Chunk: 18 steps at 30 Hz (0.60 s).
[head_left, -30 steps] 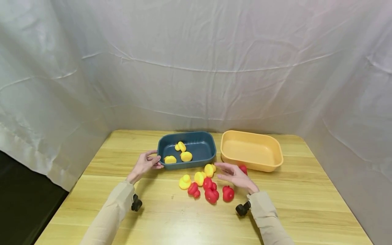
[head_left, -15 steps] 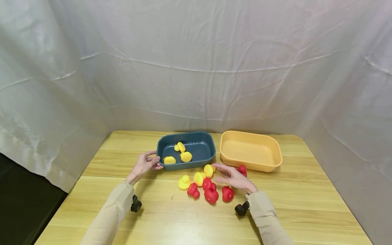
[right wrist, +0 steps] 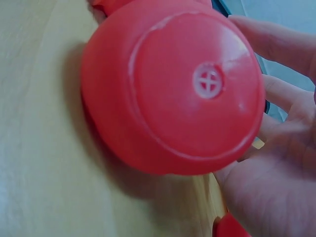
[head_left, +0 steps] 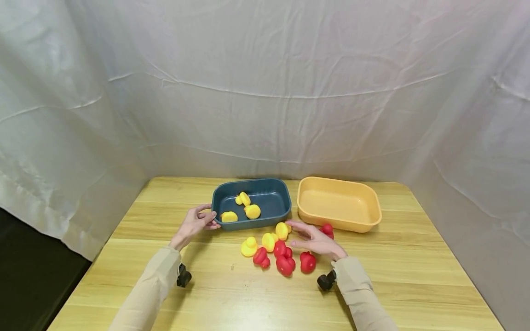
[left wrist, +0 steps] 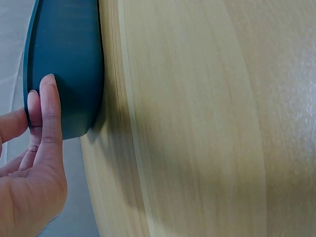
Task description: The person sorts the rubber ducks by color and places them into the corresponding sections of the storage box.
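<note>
Blue tray [head_left: 273,202], pinched by the left hand [head_left: 194,224], holds three ducks [head_left: 252,211]; right hand [head_left: 316,239] spread.

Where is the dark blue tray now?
Head view: the dark blue tray stands far back on the table, left of the orange tray, the left hand at its left end.

Even, soft light filled the head view, with pale glare on the light wooden plank-patterned table [head_left: 248,305] on the near side of the dark blue rectangular plastic bin [head_left: 253,224]. In the left wrist view, a blurred shadow fell beside the bin, and plank lines bowed. The right wrist view was dimmer; a glossy red rounded toy [right wrist: 168,94] caught highlights toward the bin, its shadow opposite.
</note>
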Each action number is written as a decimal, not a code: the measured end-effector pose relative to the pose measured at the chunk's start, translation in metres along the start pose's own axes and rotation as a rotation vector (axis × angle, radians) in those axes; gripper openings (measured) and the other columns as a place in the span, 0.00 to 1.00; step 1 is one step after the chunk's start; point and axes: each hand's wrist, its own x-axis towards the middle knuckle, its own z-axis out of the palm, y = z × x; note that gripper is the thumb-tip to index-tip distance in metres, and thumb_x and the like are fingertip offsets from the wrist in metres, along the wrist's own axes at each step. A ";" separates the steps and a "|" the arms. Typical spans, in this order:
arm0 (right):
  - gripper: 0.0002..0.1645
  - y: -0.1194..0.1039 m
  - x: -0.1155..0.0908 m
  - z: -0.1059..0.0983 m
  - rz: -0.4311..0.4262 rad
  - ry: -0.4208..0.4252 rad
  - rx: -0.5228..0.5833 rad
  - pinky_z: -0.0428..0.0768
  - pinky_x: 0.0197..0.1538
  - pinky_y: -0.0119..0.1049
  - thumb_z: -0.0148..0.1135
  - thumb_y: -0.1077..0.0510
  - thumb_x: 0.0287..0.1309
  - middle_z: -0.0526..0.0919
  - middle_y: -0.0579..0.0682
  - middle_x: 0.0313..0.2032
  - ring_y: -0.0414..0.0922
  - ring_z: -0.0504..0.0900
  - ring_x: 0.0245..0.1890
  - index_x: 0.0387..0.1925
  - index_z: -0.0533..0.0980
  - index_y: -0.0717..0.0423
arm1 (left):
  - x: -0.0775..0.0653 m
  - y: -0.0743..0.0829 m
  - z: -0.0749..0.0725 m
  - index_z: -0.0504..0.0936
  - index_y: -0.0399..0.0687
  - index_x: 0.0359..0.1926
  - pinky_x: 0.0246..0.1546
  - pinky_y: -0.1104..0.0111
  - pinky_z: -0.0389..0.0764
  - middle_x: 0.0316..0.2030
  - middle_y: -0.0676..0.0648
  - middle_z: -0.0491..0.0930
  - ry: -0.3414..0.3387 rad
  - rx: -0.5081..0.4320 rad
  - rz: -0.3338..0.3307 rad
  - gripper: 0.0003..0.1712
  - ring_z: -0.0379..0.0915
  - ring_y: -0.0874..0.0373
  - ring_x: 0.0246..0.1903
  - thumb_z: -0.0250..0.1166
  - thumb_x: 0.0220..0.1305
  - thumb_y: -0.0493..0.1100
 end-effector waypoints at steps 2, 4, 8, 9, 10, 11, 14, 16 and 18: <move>0.41 -0.001 0.001 0.000 -0.006 -0.003 -0.012 0.59 0.77 0.65 0.66 0.54 0.65 0.63 0.62 0.74 0.66 0.61 0.74 0.75 0.61 0.58 | 0.000 -0.001 0.000 0.54 0.21 0.72 0.41 0.69 0.90 0.32 0.47 0.88 0.000 0.005 0.007 0.31 0.85 0.65 0.29 0.53 0.76 0.32; 0.41 -0.001 0.001 0.000 -0.015 -0.007 -0.024 0.60 0.76 0.65 0.66 0.54 0.65 0.63 0.62 0.74 0.66 0.61 0.74 0.75 0.61 0.59 | 0.001 -0.001 -0.001 0.54 0.20 0.72 0.41 0.68 0.90 0.32 0.46 0.88 0.001 0.012 0.011 0.31 0.85 0.65 0.29 0.53 0.76 0.33; 0.41 -0.002 0.001 -0.001 -0.027 -0.018 -0.033 0.61 0.76 0.65 0.66 0.54 0.65 0.63 0.62 0.74 0.66 0.62 0.73 0.75 0.61 0.59 | 0.001 -0.001 -0.001 0.54 0.20 0.72 0.42 0.68 0.90 0.33 0.46 0.88 0.003 0.013 0.011 0.31 0.85 0.65 0.29 0.53 0.76 0.33; 0.42 -0.002 0.001 -0.001 -0.026 -0.020 -0.035 0.61 0.76 0.65 0.66 0.54 0.65 0.63 0.62 0.74 0.66 0.62 0.73 0.75 0.61 0.59 | 0.001 -0.001 -0.001 0.54 0.20 0.72 0.42 0.67 0.90 0.32 0.46 0.88 0.002 0.011 0.009 0.31 0.85 0.65 0.29 0.53 0.76 0.33; 0.42 -0.003 0.001 -0.001 -0.023 -0.021 -0.035 0.61 0.76 0.65 0.66 0.53 0.65 0.63 0.62 0.74 0.66 0.63 0.73 0.75 0.61 0.58 | 0.001 -0.001 -0.001 0.54 0.20 0.72 0.42 0.67 0.90 0.32 0.47 0.88 0.003 0.009 0.008 0.31 0.85 0.65 0.29 0.53 0.76 0.33; 0.42 -0.003 0.001 -0.001 -0.018 -0.021 -0.036 0.61 0.76 0.65 0.66 0.53 0.64 0.63 0.62 0.74 0.66 0.63 0.72 0.75 0.61 0.58 | 0.000 -0.001 -0.001 0.54 0.20 0.72 0.42 0.67 0.90 0.32 0.47 0.88 0.003 0.008 0.008 0.31 0.85 0.65 0.29 0.53 0.75 0.33; 0.41 -0.004 0.001 -0.002 -0.002 -0.012 -0.038 0.62 0.75 0.65 0.67 0.52 0.64 0.65 0.62 0.73 0.65 0.64 0.71 0.74 0.63 0.57 | 0.000 -0.001 -0.001 0.54 0.21 0.72 0.42 0.67 0.90 0.33 0.46 0.88 0.001 0.012 0.009 0.31 0.85 0.65 0.29 0.53 0.76 0.33; 0.41 -0.004 0.001 -0.002 0.003 -0.004 -0.034 0.63 0.75 0.65 0.68 0.52 0.63 0.65 0.62 0.72 0.64 0.65 0.70 0.74 0.63 0.57 | 0.000 -0.001 -0.001 0.54 0.21 0.72 0.43 0.67 0.90 0.33 0.45 0.88 0.000 0.019 0.012 0.32 0.85 0.65 0.29 0.54 0.76 0.33; 0.41 -0.004 0.001 -0.002 0.001 0.005 -0.026 0.64 0.75 0.64 0.68 0.53 0.63 0.66 0.62 0.71 0.64 0.66 0.69 0.73 0.64 0.57 | 0.000 -0.001 -0.001 0.54 0.21 0.72 0.43 0.66 0.90 0.33 0.44 0.88 0.000 0.024 0.013 0.31 0.85 0.65 0.29 0.54 0.76 0.33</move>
